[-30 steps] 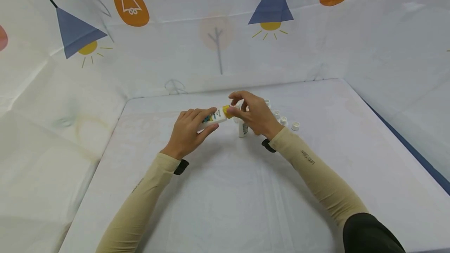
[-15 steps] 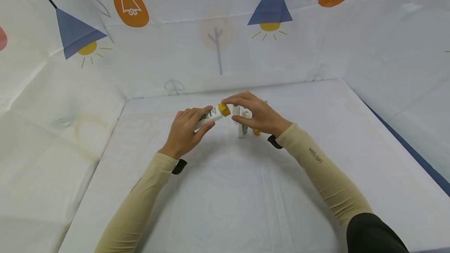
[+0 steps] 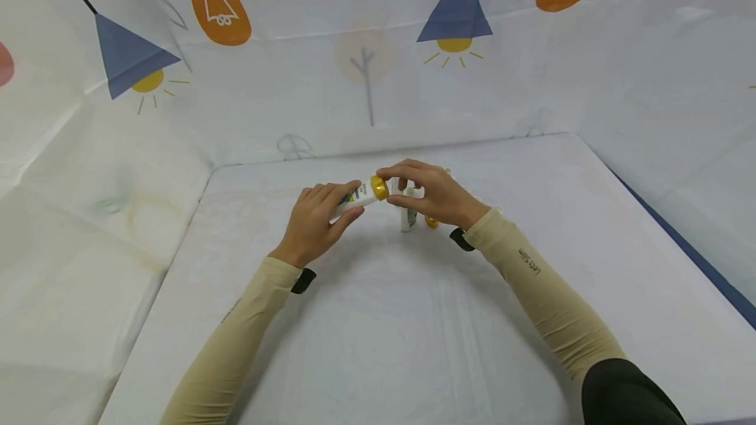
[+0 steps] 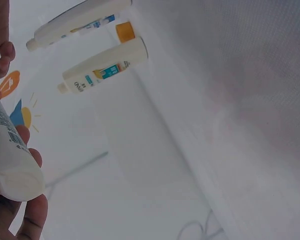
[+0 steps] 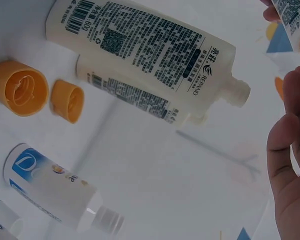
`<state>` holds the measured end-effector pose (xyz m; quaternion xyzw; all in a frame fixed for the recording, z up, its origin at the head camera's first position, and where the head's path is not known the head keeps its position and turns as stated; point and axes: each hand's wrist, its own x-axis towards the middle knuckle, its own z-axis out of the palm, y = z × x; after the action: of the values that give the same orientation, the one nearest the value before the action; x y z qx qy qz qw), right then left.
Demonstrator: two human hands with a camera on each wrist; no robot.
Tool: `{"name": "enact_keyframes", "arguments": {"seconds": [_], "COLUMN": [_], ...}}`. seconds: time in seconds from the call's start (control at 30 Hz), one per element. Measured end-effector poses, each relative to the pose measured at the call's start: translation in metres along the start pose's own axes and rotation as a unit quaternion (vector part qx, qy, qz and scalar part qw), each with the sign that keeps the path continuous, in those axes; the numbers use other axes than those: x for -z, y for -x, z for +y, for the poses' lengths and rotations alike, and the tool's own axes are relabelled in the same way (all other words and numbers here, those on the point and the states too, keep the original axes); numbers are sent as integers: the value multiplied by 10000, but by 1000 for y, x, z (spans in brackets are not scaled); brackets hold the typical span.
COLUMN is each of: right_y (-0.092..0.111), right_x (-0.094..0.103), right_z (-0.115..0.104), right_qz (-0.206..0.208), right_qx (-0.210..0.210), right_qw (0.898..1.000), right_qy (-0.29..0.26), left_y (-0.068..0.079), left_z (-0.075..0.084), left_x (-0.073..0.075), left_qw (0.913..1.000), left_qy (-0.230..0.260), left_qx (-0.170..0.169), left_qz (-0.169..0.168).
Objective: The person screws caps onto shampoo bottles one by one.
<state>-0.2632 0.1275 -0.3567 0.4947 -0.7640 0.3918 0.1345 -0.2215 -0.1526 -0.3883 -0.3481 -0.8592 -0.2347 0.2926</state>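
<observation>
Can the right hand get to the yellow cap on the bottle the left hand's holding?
Probably yes: the right hand is at the yellow cap, nothing shows between them, and the left hand grips the white bottle by its body.

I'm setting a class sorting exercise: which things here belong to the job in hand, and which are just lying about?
In the job:
white plastic bottle, held by the left hand
yellow round cap on that bottle, right hand at it

Apparently just lying about:
two uncapped pale plastic bottles with dark print
two loose yellow screw caps
blue-labelled plastic bottle
</observation>
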Motion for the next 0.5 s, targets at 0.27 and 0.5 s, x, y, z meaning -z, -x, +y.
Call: {"name": "enact_keyframes", "arguments": {"seconds": [0.27,0.5], "right_y": [0,-1], "right_x": [-2,-5], "right_z": [-1,-4], "right_qz": [32,165], "right_qx": [-216,-547], "right_qw": [9997,9977], "right_qy": [79,353], "left_y": [0,0], "left_z": [2,5], "left_x": [-1,-2], "left_qw": [10000,9998], "left_qy": [-37,-23], "left_qx": [-86,-187], "left_qz": [34,21]}}
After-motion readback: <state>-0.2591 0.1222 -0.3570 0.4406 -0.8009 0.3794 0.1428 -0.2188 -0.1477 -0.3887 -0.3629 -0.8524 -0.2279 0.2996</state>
